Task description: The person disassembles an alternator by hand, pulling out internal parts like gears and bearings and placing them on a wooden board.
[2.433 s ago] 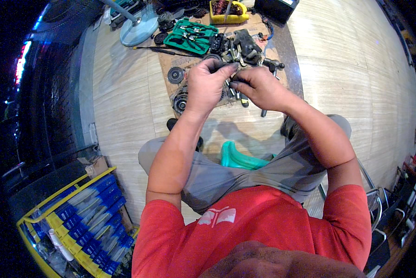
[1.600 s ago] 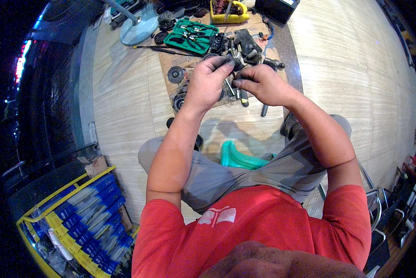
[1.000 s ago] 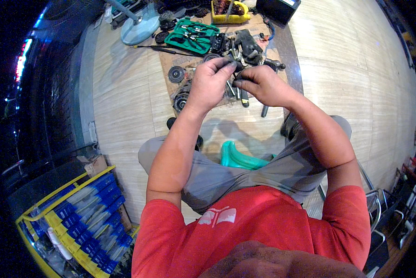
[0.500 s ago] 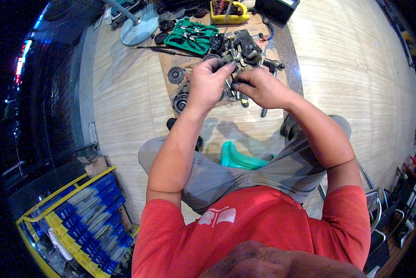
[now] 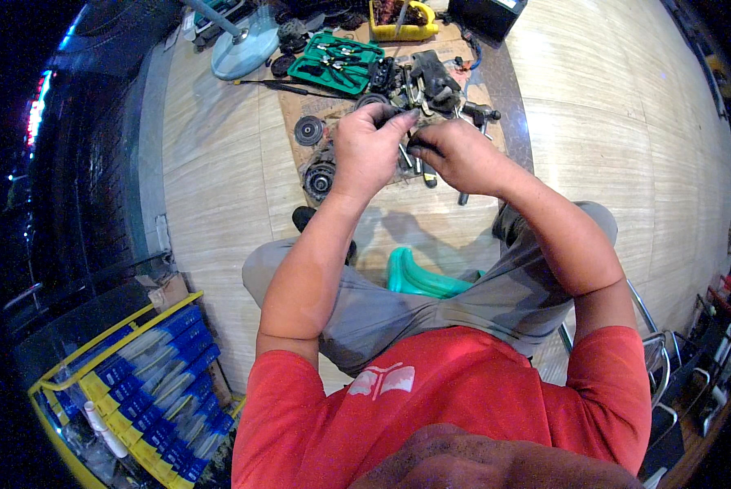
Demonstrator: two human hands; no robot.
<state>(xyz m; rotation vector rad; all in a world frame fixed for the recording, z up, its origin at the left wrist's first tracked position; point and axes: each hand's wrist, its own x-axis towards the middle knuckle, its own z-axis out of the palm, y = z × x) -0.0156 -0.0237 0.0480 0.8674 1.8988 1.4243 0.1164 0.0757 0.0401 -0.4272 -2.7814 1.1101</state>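
Over cardboard (image 5: 297,110) at twelve o'clock, the left hand (image 5: 367,148) and right hand (image 5: 460,155) each pinch closed, anything held hidden; a metal rod (image 5: 405,156), slanting eleven-to-five, lies at the nearer right hand's nine o'clock.

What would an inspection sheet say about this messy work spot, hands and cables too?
Surface: cardboard on a pale floor.
Things in hand: too small and hidden to tell; a dark round part lies left of the left hand.
Clutter: green tray of tools, yellow container, hammer-like tool.
Hands: left hand and right hand bare, close together, fingertips dark.
Cables: a blue cord-like thing by the cardboard's far right.
Surroundings: yellow rack with blue packages at left, black box beyond, green plastic thing between the legs.
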